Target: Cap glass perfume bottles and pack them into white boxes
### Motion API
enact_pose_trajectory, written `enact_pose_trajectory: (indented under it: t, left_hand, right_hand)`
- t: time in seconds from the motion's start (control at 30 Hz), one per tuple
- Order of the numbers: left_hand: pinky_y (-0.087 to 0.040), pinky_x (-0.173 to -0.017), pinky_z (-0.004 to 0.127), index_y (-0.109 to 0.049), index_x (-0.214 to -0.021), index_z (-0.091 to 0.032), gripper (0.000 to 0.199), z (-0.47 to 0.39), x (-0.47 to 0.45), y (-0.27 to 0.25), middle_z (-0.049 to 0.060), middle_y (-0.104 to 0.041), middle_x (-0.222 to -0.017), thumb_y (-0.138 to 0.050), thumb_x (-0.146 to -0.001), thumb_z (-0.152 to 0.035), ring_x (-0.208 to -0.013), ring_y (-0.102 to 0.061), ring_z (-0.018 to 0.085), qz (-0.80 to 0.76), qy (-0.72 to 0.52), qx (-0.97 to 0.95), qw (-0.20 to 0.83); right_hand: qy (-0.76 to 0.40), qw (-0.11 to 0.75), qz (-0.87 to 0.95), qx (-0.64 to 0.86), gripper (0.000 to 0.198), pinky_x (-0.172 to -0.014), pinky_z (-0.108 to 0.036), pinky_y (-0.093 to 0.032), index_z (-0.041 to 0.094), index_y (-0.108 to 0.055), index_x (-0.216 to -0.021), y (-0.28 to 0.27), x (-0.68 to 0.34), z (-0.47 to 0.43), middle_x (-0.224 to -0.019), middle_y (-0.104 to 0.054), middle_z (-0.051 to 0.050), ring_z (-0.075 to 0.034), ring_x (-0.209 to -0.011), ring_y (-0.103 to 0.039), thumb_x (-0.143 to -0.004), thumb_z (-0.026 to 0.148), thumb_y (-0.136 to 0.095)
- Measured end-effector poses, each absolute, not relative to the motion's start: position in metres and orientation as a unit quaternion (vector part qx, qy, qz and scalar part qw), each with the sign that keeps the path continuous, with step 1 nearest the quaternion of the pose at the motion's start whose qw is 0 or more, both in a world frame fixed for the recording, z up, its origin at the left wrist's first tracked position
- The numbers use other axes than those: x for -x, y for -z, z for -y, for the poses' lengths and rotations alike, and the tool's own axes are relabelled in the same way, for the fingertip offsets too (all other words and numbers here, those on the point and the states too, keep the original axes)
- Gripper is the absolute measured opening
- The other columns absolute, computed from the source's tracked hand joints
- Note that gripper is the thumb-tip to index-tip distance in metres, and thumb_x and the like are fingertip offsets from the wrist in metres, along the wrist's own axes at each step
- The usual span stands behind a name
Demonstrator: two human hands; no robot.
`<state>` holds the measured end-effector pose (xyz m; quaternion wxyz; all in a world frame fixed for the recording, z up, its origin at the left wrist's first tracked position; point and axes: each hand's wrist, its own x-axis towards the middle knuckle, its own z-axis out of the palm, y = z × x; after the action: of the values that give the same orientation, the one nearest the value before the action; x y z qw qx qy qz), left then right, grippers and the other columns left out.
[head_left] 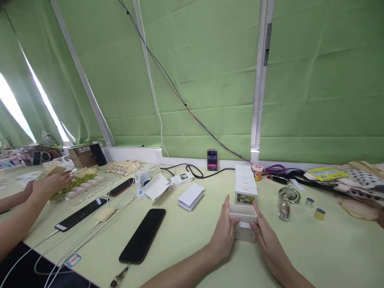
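My left hand [224,233] and my right hand [267,235] grip a small white box [245,231] from both sides, thumbs on its near face. The top of this box is open, and its inside looks hollow. Right behind it stands a row of white boxes [246,178] running back toward the wall. The front one bears a picture of pale blossoms on green. To the right of my right hand are a clear glass bottle [283,209], a round glass piece [290,193], a silver cap [310,203] and a gold cap [319,215].
A black phone [143,236], folded white card [191,197] and opened carton [181,180] lie left. White cables cross the table near another phone [81,215]. At far left, a co-worker's hand [57,183] reaches over a tray of pale round things. An orange cup [257,173] stands behind.
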<state>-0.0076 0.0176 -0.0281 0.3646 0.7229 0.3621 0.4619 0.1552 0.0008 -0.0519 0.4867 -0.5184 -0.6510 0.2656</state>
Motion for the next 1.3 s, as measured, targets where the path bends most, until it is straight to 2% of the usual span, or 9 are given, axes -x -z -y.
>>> enact_pose_trajectory:
  t: [0.13, 0.37, 0.57, 0.77, 0.93, 1.03, 1.1, 1.2, 1.3]
  left_hand:
    - [-0.02, -0.116, 0.038, -0.008, -0.149, -0.019, 0.065, -0.017, 0.008, 0.027, 0.01, -0.023, -0.154, -0.036, -0.096, -0.044, -0.139, -0.025, 0.023, -0.36, -0.461, -0.712, 0.389]
    - [-0.021, -0.115, 0.037, -0.013, -0.148, -0.015, 0.065, -0.016, 0.008, 0.028, 0.012, -0.025, -0.153, -0.035, -0.096, -0.044, -0.138, -0.027, 0.023, -0.366, -0.45, -0.714, 0.393]
    - [-0.017, -0.117, 0.037, -0.007, -0.15, -0.019, 0.065, -0.015, 0.009, 0.024, 0.009, -0.018, -0.156, -0.033, -0.096, -0.046, -0.141, -0.02, 0.023, -0.375, -0.459, -0.709, 0.382]
    - [-0.021, -0.114, 0.038, 0.004, -0.149, -0.017, 0.07, -0.017, 0.012, 0.027, 0.013, -0.022, -0.153, -0.03, -0.096, -0.046, -0.139, -0.024, 0.024, -0.384, -0.421, -0.747, 0.344]
    - [-0.036, -0.102, 0.044, -0.015, -0.149, -0.018, 0.071, -0.036, 0.035, 0.019, 0.016, -0.047, -0.129, -0.029, -0.092, -0.058, -0.119, -0.045, 0.029, -0.363, -0.413, -0.807, 0.215]
    - [-0.036, -0.102, 0.042, -0.031, -0.142, -0.021, 0.054, -0.06, 0.066, 0.001, 0.013, -0.046, -0.13, -0.028, -0.096, -0.048, -0.12, -0.045, 0.027, -0.464, -0.446, -0.76, 0.088]
    - [-0.033, -0.104, 0.041, -0.037, -0.136, -0.021, 0.043, -0.077, 0.091, -0.01, 0.012, -0.045, -0.132, -0.028, -0.097, -0.038, -0.125, -0.04, 0.026, -0.584, -0.387, -0.714, -0.009]
    - [-0.027, -0.105, 0.048, -0.043, -0.129, -0.011, 0.044, -0.097, 0.124, -0.016, 0.019, -0.048, -0.128, -0.04, -0.091, -0.035, -0.125, -0.038, 0.034, -0.653, -0.336, -0.679, -0.02]
    - [-0.031, -0.098, 0.054, -0.053, -0.115, -0.006, 0.051, -0.107, 0.143, -0.01, 0.025, -0.056, -0.117, -0.055, -0.081, -0.043, -0.12, -0.042, 0.044, -0.703, -0.281, -0.653, 0.006]
  right_hand:
    - [-0.259, 0.486, 0.664, 0.505, 0.065, -0.111, -0.042, -0.031, 0.014, -0.02, -0.149, 0.056, -0.158, -0.008, -0.155, -0.026, -0.011, -0.024, -0.14, -0.027, -0.095, 0.049, -0.028]
    - [-0.247, 0.512, 0.662, 0.49, 0.058, -0.111, -0.045, -0.031, 0.019, -0.027, -0.147, 0.059, -0.158, -0.01, -0.152, -0.033, -0.01, -0.024, -0.138, -0.031, -0.095, 0.046, -0.032]
    - [-0.293, 0.494, 0.656, 0.49, 0.062, -0.113, -0.046, -0.025, 0.021, -0.017, -0.149, 0.055, -0.157, -0.004, -0.156, -0.022, -0.008, -0.024, -0.142, -0.022, -0.095, 0.048, -0.033]
    - [-0.307, 0.482, 0.654, 0.496, 0.07, -0.111, -0.051, -0.026, 0.021, -0.003, -0.151, 0.071, -0.154, -0.01, -0.157, -0.017, -0.012, -0.027, -0.142, -0.018, -0.095, 0.05, -0.032]
    - [-0.335, 0.522, 0.642, 0.45, 0.068, -0.11, -0.049, -0.028, 0.028, -0.004, -0.15, 0.059, -0.16, -0.004, -0.158, -0.014, -0.007, -0.028, -0.139, -0.027, -0.094, 0.049, -0.036]
    - [-0.36, 0.54, 0.622, 0.438, 0.067, -0.107, -0.05, -0.033, 0.031, -0.008, -0.15, 0.042, -0.164, 0.005, -0.155, -0.022, -0.008, -0.029, -0.132, -0.038, -0.093, 0.049, -0.038]
    - [-0.359, 0.559, 0.605, 0.439, 0.067, -0.104, -0.05, -0.036, 0.03, -0.011, -0.15, 0.035, -0.165, 0.009, -0.151, -0.03, -0.01, -0.03, -0.13, -0.042, -0.092, 0.05, -0.039]
    - [-0.343, 0.573, 0.601, 0.439, 0.066, -0.1, -0.046, -0.042, 0.029, -0.013, -0.15, 0.033, -0.166, 0.008, -0.15, -0.033, -0.01, -0.03, -0.129, -0.042, -0.092, 0.05, -0.038]
    - [-0.312, 0.573, 0.624, 0.43, 0.064, -0.1, -0.045, -0.042, 0.027, -0.013, -0.15, 0.039, -0.166, 0.005, -0.153, -0.026, -0.009, -0.031, -0.133, -0.038, -0.094, 0.05, -0.032]
